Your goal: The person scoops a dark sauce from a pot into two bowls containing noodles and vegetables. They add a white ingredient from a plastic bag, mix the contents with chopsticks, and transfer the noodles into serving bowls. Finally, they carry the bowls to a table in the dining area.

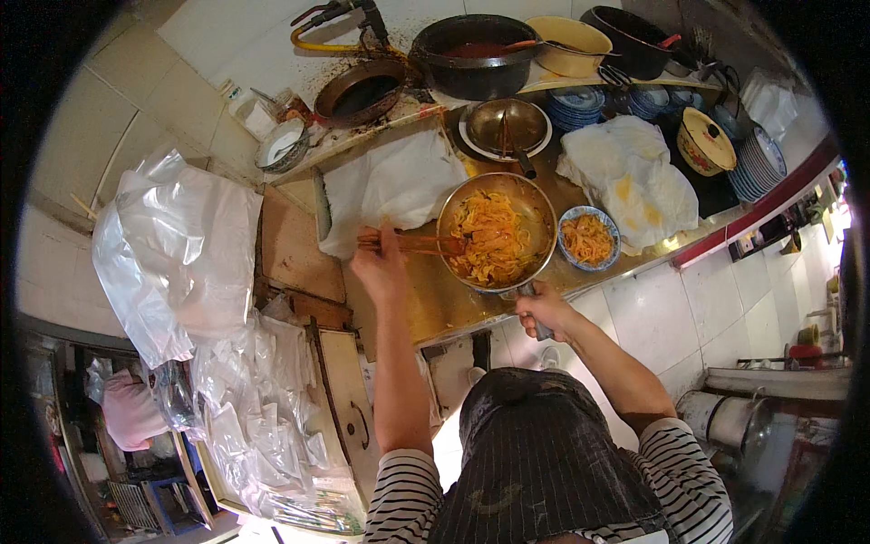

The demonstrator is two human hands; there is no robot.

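Observation:
A frying pan (551,231) with noodles (494,231) in it is held over the near edge of the counter. My right hand (549,314) is closed round its handle. From the left, my left hand (381,265) grips chopsticks (424,243), whose tips reach into the noodles. Just right of the pan stands a blue-and-white bowl (615,256) holding a portion of noodles. Behind the pan, a second metal pan (485,122) with a dark handle rests on a white plate; thin sticks lean in it.
White cloths (634,181) cover parts of the counter. A dark pot (476,77) with red contents and a cream basin (571,54) stand on the back shelf. Stacked plates (757,168) and a lidded yellow pot (705,140) are at right. Plastic bags (186,254) hang at left.

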